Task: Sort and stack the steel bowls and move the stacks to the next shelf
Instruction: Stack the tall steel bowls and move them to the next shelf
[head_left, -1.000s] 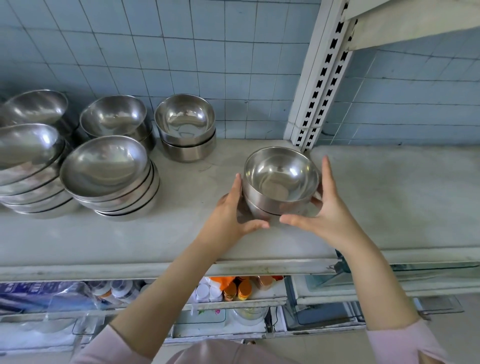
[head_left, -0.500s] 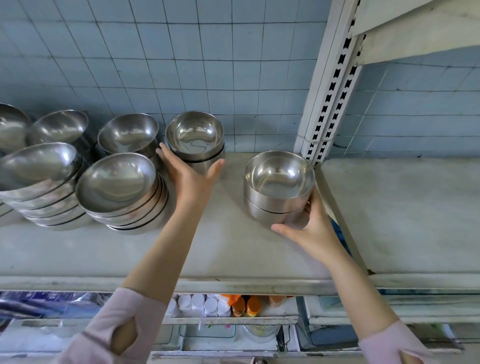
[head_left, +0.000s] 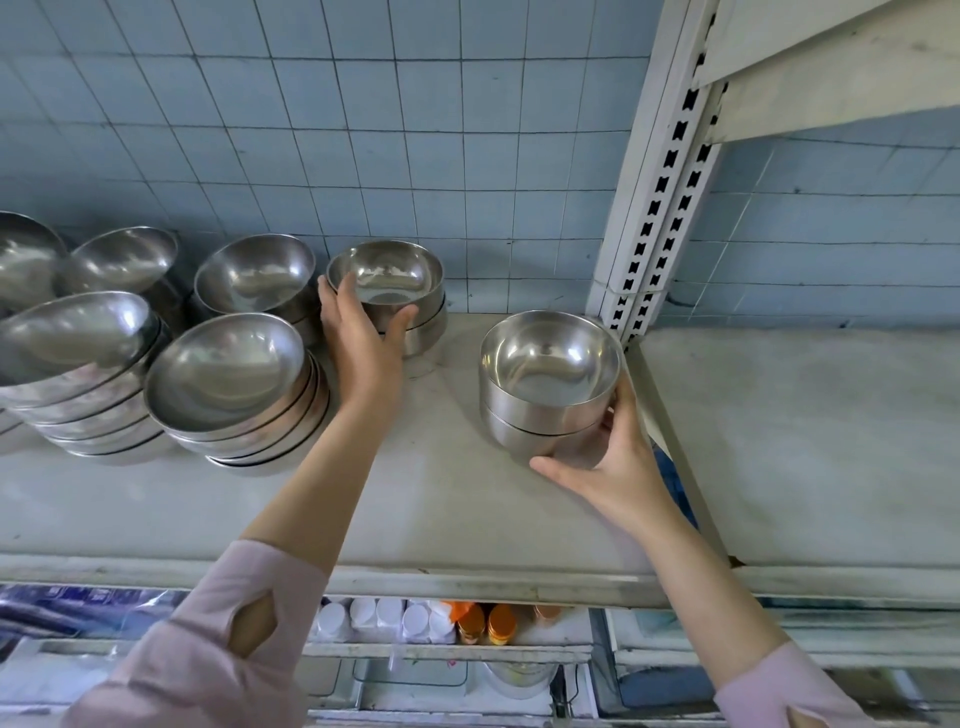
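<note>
from the head camera we look down on a grey shelf (head_left: 441, 519) set against a blue tiled wall (head_left: 363, 130). our left hand (head_left: 358, 332) reaches to the back of the shelf. its fingers (head_left: 328, 291) curl round the left side of a back stack of deep steel bowls (head_left: 387, 275), with the thumb on its front. that stack stands close to the wall.

our right hand (head_left: 608, 457) grasps a two-bowl stack (head_left: 550, 364) from the front right, the thumb along the lower bowl's near side and the other digits round its right. this stack is at the shelf's right end, just beside the slotted white upright (head_left: 660, 171); we cannot tell whether it rests on the shelf or is just off it. past the upright lies the next shelf (head_left: 805, 441).

left of our left arm stand stacks of wide shallow bowls: a near stack (head_left: 228, 374), a far-left stack (head_left: 72, 343) and more behind them. under the shelf edge we see white-capped bottles (head_left: 374, 616) beside orange-capped bottles (head_left: 485, 621).
</note>
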